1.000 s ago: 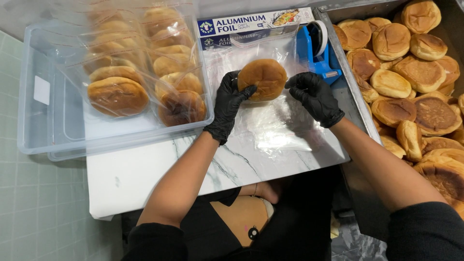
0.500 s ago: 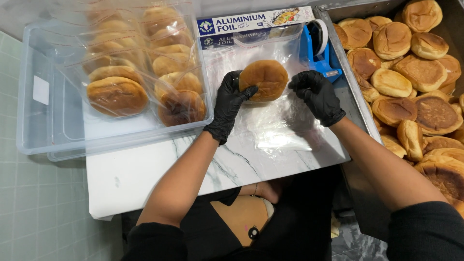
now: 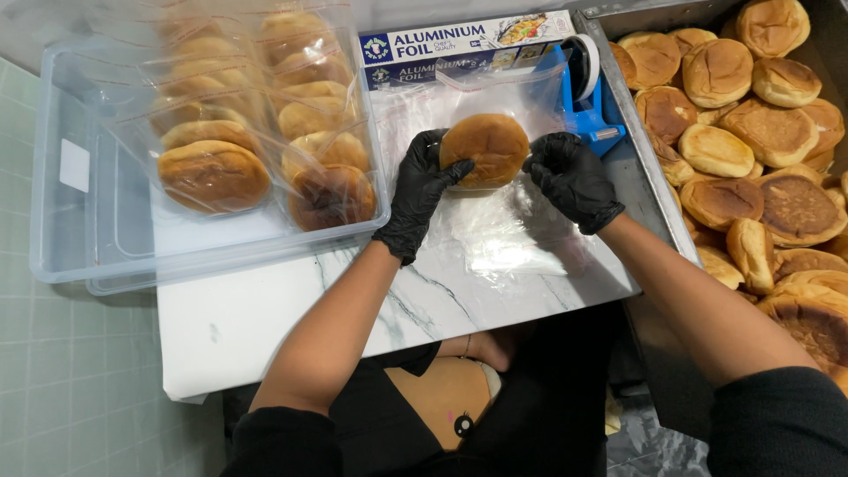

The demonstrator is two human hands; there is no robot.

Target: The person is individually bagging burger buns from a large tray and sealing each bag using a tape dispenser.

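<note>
Little moved since earlier frame: round golden-brown bun (image 3: 485, 148) kept in place. Left black-gloved hand (image 3: 419, 190) curled on bun's left edge, right black-gloved hand (image 3: 571, 177) pinching clear plastic bag (image 3: 503, 231) open on white marble-pattern board (image 3: 265, 327). Bagged buns stacked beyond in clear plastic tub (image 3: 62, 256).

Marble tabletop (image 3: 424, 309) under clear bin (image 3: 62, 256), bags (image 3: 503, 238)

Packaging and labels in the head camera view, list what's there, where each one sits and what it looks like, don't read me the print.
Foil box: long carton at the table's far edge, white and blue, small food picture at one end.
Clear bags: in the plastic tub on the left, each holding a bun.
Clear bag: on the marble top, around the bun that left hand and right hand grip.
White label: blank-looking rectangle on the tub's left side.
</note>
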